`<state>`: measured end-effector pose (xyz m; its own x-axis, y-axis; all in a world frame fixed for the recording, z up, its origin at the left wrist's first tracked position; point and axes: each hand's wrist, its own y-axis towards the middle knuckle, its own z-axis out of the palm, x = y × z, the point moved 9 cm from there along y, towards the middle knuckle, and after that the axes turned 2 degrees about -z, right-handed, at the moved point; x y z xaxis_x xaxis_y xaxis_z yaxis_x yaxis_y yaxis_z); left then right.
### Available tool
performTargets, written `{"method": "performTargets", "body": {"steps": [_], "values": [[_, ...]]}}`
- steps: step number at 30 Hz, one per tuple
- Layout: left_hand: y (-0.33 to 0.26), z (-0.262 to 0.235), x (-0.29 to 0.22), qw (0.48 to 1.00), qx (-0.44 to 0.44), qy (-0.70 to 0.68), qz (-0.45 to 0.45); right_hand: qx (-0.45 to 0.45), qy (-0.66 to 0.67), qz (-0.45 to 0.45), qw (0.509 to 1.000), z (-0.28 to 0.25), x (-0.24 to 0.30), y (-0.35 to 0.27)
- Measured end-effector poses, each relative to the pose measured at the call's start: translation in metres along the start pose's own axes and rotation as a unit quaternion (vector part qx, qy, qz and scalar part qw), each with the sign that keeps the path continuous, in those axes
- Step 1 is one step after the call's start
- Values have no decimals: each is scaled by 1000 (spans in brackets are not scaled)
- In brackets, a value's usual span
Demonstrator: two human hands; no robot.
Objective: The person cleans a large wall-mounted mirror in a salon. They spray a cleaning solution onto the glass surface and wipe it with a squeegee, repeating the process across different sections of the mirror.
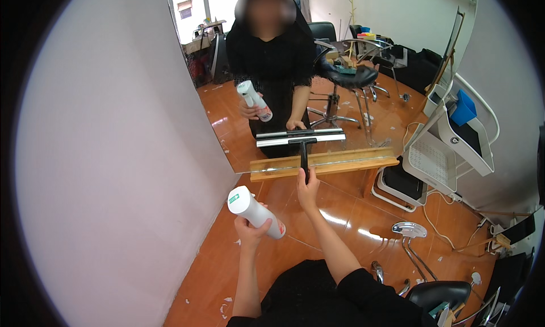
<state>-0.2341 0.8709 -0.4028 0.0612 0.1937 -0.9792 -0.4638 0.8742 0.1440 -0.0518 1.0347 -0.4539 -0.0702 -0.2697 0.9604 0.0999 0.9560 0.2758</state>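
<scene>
You hold white spray bottle [255,212], green label; black squeegee [301,142], silver blade. Mirror [340,83] frame light wood. Floor [352,219] glossy orange-brown. Wall [113,156] white.

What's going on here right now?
A person stands facing a wall mirror. Their right hand holds a squeegee by its black handle, blade against the glass low down near the wooden frame. Their left hand holds a white spray bottle raised beside it.
</scene>
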Motion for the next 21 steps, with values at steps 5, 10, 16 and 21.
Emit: {"method": "performTargets", "body": {"steps": [5, 10, 16, 21], "values": [[2, 4, -1, 1000, 6, 4, 3, -13, -47, -45, 998, -5, 6, -4], [4, 14, 1, 1000, 11, -11, -2, -9, -30, -12, 999, -8, -20, -14], [6, 27, 2, 1000, 28, -8, -5, 21, -81, 41, 996, -21, -40, -31], [7, 43, -4, 999, 42, -5, -12, 51, -170, 60, 982, -39, -51, -36]]}}
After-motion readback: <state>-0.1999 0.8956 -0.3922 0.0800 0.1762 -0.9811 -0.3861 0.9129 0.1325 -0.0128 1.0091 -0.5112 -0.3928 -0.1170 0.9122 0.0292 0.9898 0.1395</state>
